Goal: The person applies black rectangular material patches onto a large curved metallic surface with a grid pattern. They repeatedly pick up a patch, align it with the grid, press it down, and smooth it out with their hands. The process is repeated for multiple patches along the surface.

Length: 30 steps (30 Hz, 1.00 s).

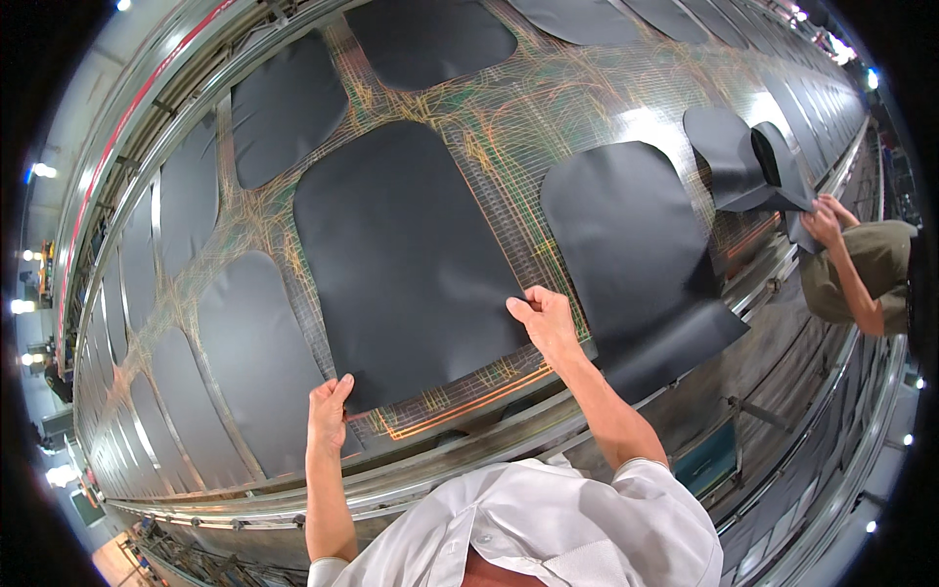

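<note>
A black, flexible sheet (406, 254) with rounded far corners lies over the long table in front of me. Its near left corner is pinched between the thumb and fingers of my left hand (329, 411). At the near right corner, my right hand (546, 325) grips the same sheet, thumb on top. The sheet's near edge runs between my two hands, close to the table's near side. What lies under it is hidden.
The long table (509, 108) bears many coloured lines. Another black sheet (626, 220) on the right hangs over the near metal rail (245, 511). Several similar sheets lie left and farther off. At far right, a co-worker's hands (827, 217) hold a folded black sheet (729, 161).
</note>
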### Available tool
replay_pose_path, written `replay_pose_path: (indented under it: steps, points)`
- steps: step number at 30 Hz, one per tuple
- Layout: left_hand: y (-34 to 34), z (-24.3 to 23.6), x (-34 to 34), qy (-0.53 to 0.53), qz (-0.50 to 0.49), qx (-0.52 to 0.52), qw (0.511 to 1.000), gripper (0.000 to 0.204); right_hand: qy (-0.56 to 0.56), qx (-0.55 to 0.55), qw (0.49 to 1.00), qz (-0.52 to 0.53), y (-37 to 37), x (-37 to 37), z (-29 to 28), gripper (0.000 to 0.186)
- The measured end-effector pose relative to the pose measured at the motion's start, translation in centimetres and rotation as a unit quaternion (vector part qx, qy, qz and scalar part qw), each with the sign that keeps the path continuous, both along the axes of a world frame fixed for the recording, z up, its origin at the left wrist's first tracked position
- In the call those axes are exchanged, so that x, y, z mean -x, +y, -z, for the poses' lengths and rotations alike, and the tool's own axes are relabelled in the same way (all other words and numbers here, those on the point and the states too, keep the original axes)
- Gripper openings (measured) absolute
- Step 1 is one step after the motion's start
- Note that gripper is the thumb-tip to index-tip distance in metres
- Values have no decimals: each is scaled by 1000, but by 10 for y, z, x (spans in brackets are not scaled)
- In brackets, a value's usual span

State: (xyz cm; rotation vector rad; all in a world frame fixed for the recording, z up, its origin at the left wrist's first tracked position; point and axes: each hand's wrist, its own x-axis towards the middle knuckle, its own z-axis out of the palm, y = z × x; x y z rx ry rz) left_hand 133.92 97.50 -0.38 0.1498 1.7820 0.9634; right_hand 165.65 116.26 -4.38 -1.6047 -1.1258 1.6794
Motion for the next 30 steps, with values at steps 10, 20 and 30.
replay_pose_path:
  steps: [10,20,30]
  points:
    - [-32,18,-16,24,-4,4,1000,37,-25,-6,999,27,-25,-20,21,20]
    - [-52,27,-28,51,17,36,998,44,-64,3,998,20,-37,-32,15,22]
    - [-60,31,-34,46,24,39,998,44,-96,42,994,17,-46,-39,12,23]
